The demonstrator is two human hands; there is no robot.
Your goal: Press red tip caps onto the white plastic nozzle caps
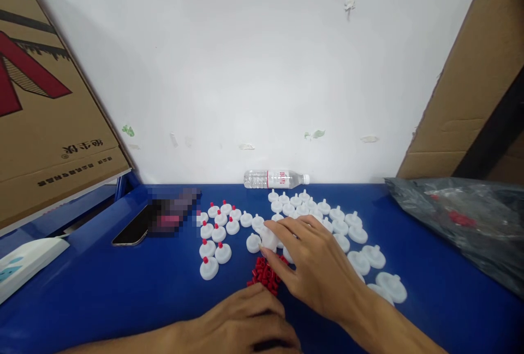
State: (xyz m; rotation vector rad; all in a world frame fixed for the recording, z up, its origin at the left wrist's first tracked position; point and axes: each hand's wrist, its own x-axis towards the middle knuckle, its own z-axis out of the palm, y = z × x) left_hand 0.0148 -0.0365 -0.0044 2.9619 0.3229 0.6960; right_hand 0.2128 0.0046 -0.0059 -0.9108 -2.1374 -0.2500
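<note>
My right hand (pixel 317 261) reaches over the middle of the table, its thumb and fingers closed on a white nozzle cap (pixel 269 238), a round disc with a short spout. Just in front of it is a pile of small red caps (pixel 265 275). My left hand (pixel 249 321) lies at the near side of that pile with its fingers curled; a bit of red shows beneath them, but what they hold is hidden. Several white nozzle caps with red tips (pixel 209 268) stand on the left. Many plain white nozzle caps (pixel 359 262) spread behind and right of my right hand.
On the blue table (pixel 123 299), a clear plastic bottle (pixel 276 179) lies against the white wall. A phone (pixel 133 226) and a white device (pixel 24 264) are at left. A grey plastic bag (pixel 462 212) with red pieces lies at right. Cardboard (pixel 53 86) flanks the left side.
</note>
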